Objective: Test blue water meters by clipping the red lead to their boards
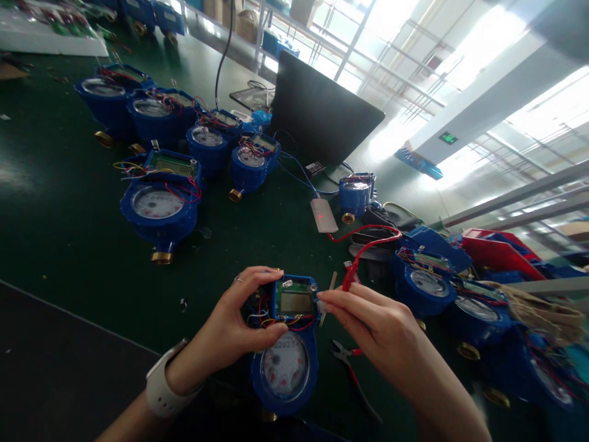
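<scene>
My left hand (242,322) grips a blue water meter (310,362), thumb and fingers around its upper box. That box is uncovered and shows a small display (296,302), a green circuit board and thin coloured wires; a round dial (284,366) lies below it. My right hand (375,328) is closed in a pinch at the box's right edge, holding the end of a red cable (377,239). A small pale piece shows at its fingertips, too blurred to name. Pliers (352,374) with red and black handles lie below my right hand.
Several opened blue meters (159,202) stand at the left and back, and several more (426,282) at the right. A white box (324,215) with a red light joins the red cable. Behind it stands a dark laptop screen (322,110). The green table (92,258) ends at the lower left.
</scene>
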`<state>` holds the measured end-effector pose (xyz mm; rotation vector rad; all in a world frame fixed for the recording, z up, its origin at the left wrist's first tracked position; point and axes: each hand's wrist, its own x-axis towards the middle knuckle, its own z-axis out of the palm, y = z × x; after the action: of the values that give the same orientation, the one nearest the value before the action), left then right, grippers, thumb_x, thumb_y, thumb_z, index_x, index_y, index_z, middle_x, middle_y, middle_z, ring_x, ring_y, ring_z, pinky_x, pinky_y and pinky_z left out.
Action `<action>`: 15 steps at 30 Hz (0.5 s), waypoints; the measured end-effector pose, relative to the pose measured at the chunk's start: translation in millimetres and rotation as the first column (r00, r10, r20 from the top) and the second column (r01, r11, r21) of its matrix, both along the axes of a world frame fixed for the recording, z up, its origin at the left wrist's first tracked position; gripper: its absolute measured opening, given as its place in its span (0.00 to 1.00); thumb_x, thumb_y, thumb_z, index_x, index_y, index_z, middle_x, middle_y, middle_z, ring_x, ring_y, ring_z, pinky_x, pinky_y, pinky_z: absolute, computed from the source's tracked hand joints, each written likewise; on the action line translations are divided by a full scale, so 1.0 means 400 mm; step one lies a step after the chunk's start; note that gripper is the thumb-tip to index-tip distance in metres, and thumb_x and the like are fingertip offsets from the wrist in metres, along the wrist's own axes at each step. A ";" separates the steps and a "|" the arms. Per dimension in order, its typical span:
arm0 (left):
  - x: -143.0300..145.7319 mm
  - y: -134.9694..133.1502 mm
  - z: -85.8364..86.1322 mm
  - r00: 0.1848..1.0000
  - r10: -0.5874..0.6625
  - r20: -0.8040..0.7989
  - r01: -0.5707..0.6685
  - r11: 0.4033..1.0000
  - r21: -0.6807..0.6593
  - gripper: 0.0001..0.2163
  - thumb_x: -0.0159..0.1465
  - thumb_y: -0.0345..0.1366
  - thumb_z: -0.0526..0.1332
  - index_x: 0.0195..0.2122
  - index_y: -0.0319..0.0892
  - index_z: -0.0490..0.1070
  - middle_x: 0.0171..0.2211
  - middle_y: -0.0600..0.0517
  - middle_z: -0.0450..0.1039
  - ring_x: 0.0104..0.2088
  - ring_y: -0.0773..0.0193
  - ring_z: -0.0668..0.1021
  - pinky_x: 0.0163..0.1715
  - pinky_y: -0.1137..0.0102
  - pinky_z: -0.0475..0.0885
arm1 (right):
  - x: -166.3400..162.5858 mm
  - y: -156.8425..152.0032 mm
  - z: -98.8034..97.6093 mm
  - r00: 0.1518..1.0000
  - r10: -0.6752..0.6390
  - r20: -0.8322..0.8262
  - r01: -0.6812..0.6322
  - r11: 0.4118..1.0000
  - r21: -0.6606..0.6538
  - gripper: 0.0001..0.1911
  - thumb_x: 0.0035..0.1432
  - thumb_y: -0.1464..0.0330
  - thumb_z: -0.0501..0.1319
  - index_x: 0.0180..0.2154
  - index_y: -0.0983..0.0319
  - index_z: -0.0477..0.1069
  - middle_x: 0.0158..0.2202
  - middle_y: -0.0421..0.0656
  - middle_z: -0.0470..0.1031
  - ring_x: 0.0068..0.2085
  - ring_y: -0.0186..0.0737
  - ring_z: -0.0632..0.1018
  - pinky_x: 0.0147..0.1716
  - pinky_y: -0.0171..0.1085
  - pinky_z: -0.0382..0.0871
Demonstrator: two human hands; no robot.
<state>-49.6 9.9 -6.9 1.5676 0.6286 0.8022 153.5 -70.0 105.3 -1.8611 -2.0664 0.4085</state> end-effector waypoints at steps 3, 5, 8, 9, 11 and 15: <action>0.001 0.000 -0.003 1.000 0.002 0.000 -0.002 1.000 0.008 0.25 0.56 0.35 0.70 0.55 0.50 0.68 0.55 0.47 0.68 0.57 0.50 0.72 0.58 0.54 0.67 | 0.000 0.000 0.002 1.000 0.006 0.003 -0.006 1.000 0.002 0.14 0.69 0.69 0.53 0.41 0.62 0.77 0.32 0.43 0.78 0.30 0.35 0.80 0.30 0.31 0.76; 0.000 0.000 -0.004 1.000 0.001 0.003 -0.001 1.000 0.009 0.25 0.56 0.35 0.70 0.55 0.50 0.68 0.55 0.47 0.68 0.57 0.50 0.72 0.58 0.55 0.67 | 0.000 0.000 0.002 1.000 0.008 0.004 -0.008 1.000 0.001 0.14 0.70 0.69 0.53 0.41 0.62 0.77 0.32 0.43 0.78 0.31 0.35 0.80 0.30 0.31 0.76; 0.000 0.000 -0.004 1.000 0.000 0.002 0.000 1.000 0.009 0.25 0.56 0.35 0.70 0.55 0.50 0.68 0.55 0.47 0.68 0.57 0.50 0.72 0.57 0.55 0.67 | 0.000 0.000 0.001 1.000 0.002 0.010 -0.002 1.000 0.003 0.13 0.69 0.70 0.54 0.41 0.62 0.78 0.32 0.43 0.78 0.31 0.35 0.80 0.30 0.31 0.75; -0.001 0.000 -0.004 1.000 0.001 0.004 -0.001 1.000 0.012 0.25 0.56 0.35 0.70 0.55 0.51 0.68 0.55 0.47 0.68 0.57 0.50 0.72 0.57 0.55 0.67 | 0.000 0.001 0.001 1.000 0.004 0.008 -0.004 1.000 0.009 0.13 0.69 0.70 0.54 0.41 0.63 0.78 0.32 0.43 0.78 0.30 0.35 0.80 0.30 0.31 0.75; -0.001 0.000 -0.003 1.000 0.003 0.008 -0.003 1.000 0.017 0.25 0.56 0.35 0.70 0.55 0.51 0.68 0.55 0.48 0.68 0.57 0.50 0.72 0.57 0.56 0.67 | -0.001 0.002 0.001 1.000 0.008 0.005 -0.008 1.000 0.015 0.13 0.69 0.70 0.54 0.41 0.63 0.78 0.32 0.43 0.78 0.30 0.35 0.80 0.29 0.31 0.75; -0.001 -0.002 -0.002 1.000 0.001 0.003 -0.001 1.000 0.007 0.25 0.56 0.36 0.70 0.55 0.50 0.69 0.55 0.47 0.69 0.57 0.49 0.72 0.57 0.55 0.68 | -0.001 0.002 0.003 1.000 0.004 0.004 -0.004 1.000 0.005 0.13 0.69 0.70 0.54 0.41 0.62 0.78 0.32 0.43 0.78 0.30 0.35 0.80 0.29 0.31 0.75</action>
<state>-50.1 9.3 -7.5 1.5721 0.6258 0.8081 153.0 -69.3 106.6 -1.8562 -2.0722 0.4007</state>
